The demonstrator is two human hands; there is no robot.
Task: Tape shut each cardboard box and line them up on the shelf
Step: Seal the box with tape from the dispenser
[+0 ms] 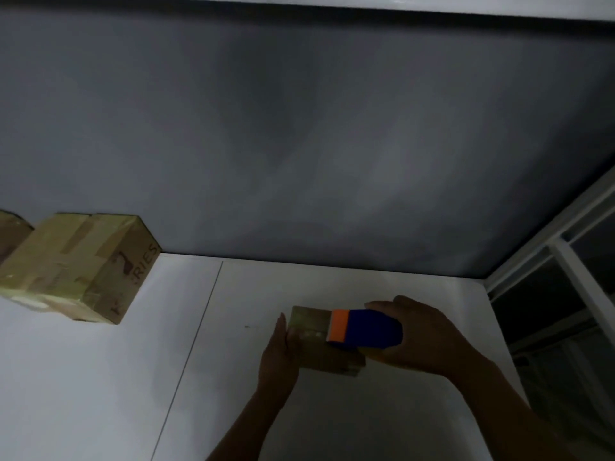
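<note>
Head view, dim.

Small cardboard box (311, 322) right of centre on white tabletop (100, 377), apart from grey wall (299, 128).

Left hand (278, 354) flat against box's left side, fingers straight, bracing rather than gripping.

Right hand (422, 337) wrapped round blue-and-orange tape dispenser (364, 329), orange end over box top.

Far left: larger taped box (80, 264), printed side facing centre. Just beside it, another box (10, 234), cut off by the edge. White window frame (565, 261) at right.

Handling, by judgement:
- Probably light, given its look.
- Walls stiff; top flaps likely to give under pressure along the seam.
- Taped faces likely slick.
- Best taken by two opposite side walls, low down, palms flat. No pinching of flaps.

Too dark to tell whether seam already covered.
</note>
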